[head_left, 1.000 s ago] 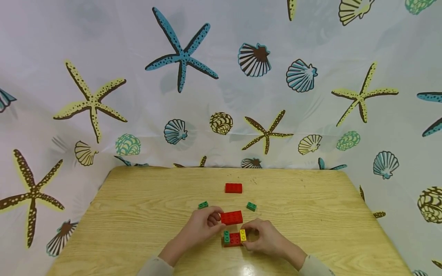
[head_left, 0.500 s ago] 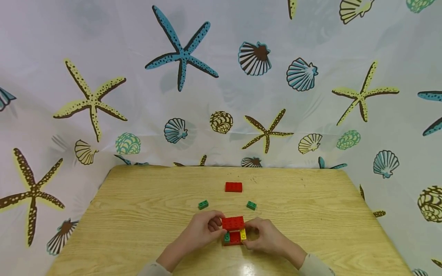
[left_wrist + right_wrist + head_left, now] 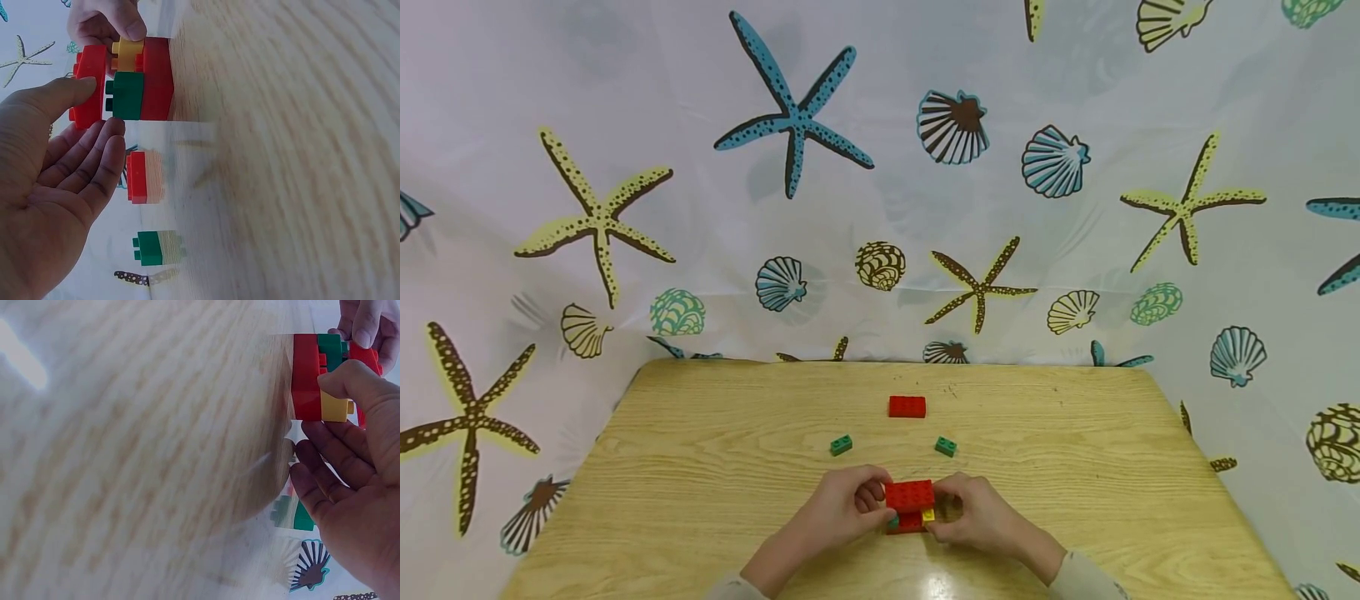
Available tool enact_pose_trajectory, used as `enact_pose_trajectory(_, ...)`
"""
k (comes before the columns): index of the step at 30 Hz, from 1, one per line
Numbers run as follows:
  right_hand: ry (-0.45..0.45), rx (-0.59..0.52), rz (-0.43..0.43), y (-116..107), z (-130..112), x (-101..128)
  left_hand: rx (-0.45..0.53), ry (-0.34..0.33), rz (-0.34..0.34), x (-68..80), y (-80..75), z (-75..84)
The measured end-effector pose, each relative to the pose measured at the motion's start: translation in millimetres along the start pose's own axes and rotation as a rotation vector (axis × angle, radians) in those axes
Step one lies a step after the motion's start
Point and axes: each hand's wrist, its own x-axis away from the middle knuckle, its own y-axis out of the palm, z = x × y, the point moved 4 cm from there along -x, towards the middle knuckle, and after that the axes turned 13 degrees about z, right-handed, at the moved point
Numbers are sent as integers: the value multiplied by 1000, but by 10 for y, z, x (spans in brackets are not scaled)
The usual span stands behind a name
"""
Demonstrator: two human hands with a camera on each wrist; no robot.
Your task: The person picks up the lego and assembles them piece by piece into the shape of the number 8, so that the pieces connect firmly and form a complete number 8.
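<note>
The wooden surface (image 3: 700, 500) carries everything, with a starfish-and-shell curtain (image 3: 625, 167) hung behind it as a backdrop. Near its front edge, between both hands, sits the small brick stack: a red base brick (image 3: 910, 523) lies flat on the wood, a green brick (image 3: 128, 95) and a yellow brick (image 3: 127, 55) stand side by side on it, and a red top brick (image 3: 909, 495) lies across those two like a lid.

The left hand (image 3: 847, 507) pinches the top brick's left end, thumb on its upper face in the left wrist view, the other fingers fairly straight beneath; this grip probably keeps the brick level over the two small ones. The right hand (image 3: 976, 515) has its thumb pressed on the yellow brick's side, likely steadying the stack from the opposite side, its remaining fingers loosely extended beside the base.

Loose pieces lie further back, well apart from the hands: a second red brick (image 3: 907, 407) towards the middle, then a green brick on the left (image 3: 841, 445) and another on the right (image 3: 946, 447).
</note>
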Motion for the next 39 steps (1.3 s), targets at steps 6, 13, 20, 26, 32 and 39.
enact_pose_trajectory(6,-8,-2,-5,-3,8,10,18,28,5,22,13,20)
enact_pose_trajectory(13,-21,1,-5,-8,6,11,9,40,9,29,23,22)
enact_pose_trajectory(20,-17,16,-4,-10,1,5,3,68,9,38,29,26)
enact_pose_trajectory(26,-18,20,-2,-5,9,4,-17,86,-1,37,27,38)
enact_pose_trajectory(32,-13,25,-2,-1,10,7,-55,105,10,40,26,48)
enact_pose_trajectory(39,-25,37,-3,-6,-9,3,-81,90,10,32,36,31)
